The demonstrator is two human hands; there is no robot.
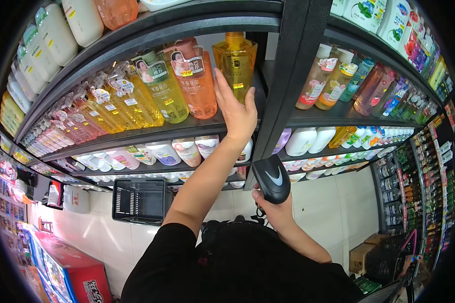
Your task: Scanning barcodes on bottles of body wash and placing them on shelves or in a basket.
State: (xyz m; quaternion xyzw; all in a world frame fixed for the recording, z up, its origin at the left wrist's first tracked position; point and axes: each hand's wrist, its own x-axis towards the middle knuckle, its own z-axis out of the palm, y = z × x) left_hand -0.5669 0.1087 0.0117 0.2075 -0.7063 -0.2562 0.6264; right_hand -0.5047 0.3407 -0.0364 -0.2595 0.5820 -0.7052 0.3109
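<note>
My left hand (236,113) is raised to the shelf, fingers straight and thumb apart, before the lower part of an amber pump bottle (235,57). Whether it touches the bottle is unclear. An orange bottle (197,91) with a yellow price sticker stands just left of the fingertips. Low in front of my body, my right hand (276,214) grips a black handheld barcode scanner (271,180). The scanner's head tilts up toward the shelves and hides most of the fingers. A green-yellow bottle (165,92) stands beside the orange one.
A black upright post (294,57) divides the shelving. Clear bottles (313,81) stand to its right, white bottles (163,153) on a lower shelf. A black plastic basket (140,200) rests on the tiled floor, left of my legs. Cardboard boxes (360,257) lie at lower right.
</note>
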